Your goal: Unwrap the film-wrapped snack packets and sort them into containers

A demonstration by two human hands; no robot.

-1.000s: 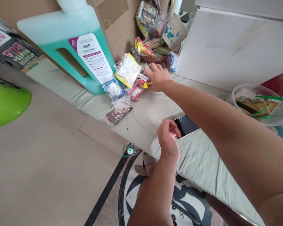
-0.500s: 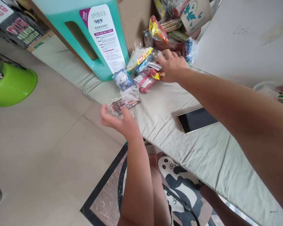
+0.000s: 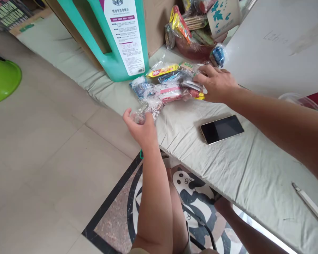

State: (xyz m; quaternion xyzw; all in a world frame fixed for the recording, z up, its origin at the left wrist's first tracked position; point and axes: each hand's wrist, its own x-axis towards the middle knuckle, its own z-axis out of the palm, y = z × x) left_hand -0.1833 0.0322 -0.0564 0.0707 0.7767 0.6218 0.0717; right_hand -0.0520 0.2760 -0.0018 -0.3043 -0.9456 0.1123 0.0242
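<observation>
A loose pile of wrapped snacks lies on the pale cloth-covered surface, with clear plastic over and around it. In it are pink-and-white packs, a yellow wafer pack and a blue packet. My left hand curls its thumb and fingers around the near left end, where a brown packet shows through crinkled plastic. At the opposite end, the bent fingers of my right hand grip the snacks; its fingertips are partly hidden.
A large teal liquid bottle stands behind the pile beside a cardboard box. Behind are a reddish bowl of snacks, a paper cup and a small blue packet. A phone and a white pen-like tool lie nearer me.
Both hands and the snacks have shifted right. The brown packet, flat before, is now tipped up against the pile by my left hand. My right hand has drawn away from the bowl, toward me.
</observation>
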